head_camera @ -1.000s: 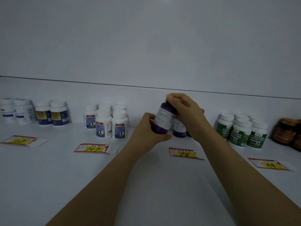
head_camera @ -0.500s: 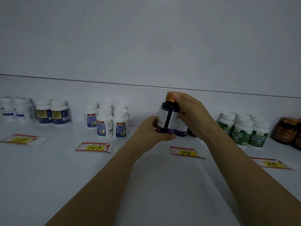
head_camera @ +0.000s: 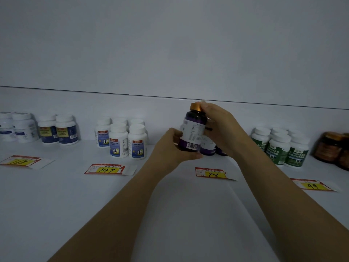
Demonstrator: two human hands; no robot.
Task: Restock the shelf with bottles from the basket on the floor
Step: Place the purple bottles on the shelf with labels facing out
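Just below the fingers (head_camera: 188, 156) lay a price tag marked 78 (head_camera: 212, 173). Left of them a tag marked 147 (head_camera: 110, 169) sat before blue-labelled white bottles (head_camera: 128, 140); to their right stood green-labelled bottles (head_camera: 279, 146), a tag marked 99 (head_camera: 313, 185) and brown jars (head_camera: 332, 146).

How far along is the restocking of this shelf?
Done: purple-labelled bottles stand behind the yellow 78 price tag. In hand: left hand and right hand hold a dark purple bottle with an orange cap, unreleased. Left: setting it down; the basket is out of view.
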